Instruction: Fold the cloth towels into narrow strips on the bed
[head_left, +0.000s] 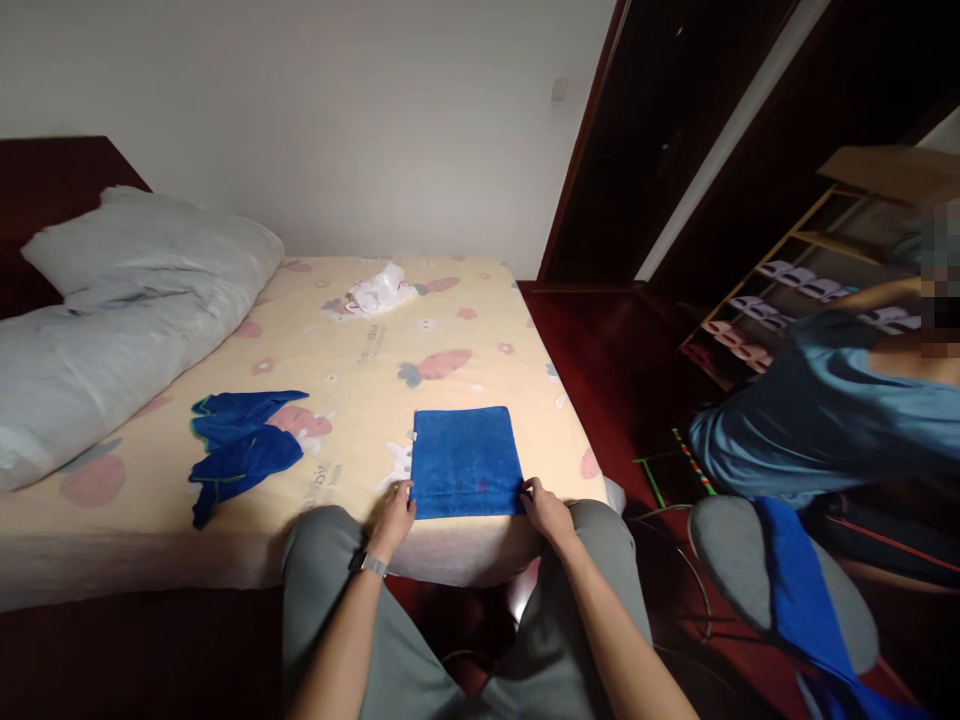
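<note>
A blue cloth (pixel 465 455) lies flat in a near-square shape on the bed's front edge. At its lower left corner, my left hand (pixel 394 515) pinches the edge, with a watch on the wrist. My right hand (pixel 547 510) has its fingers closed on the lower right corner. Further left on the bed, a second blue cloth (pixel 247 445) with green edging lies crumpled, touched by neither hand.
The patterned bed (pixel 360 375) holds a grey quilt (pixel 142 330) at left and a white plastic bag (pixel 381 290) near the wall. At right are a person in a blue shirt (pixel 825 400), a shoe rack (pixel 795 235) and a grey cushioned seat (pixel 727 550) with blue cloth.
</note>
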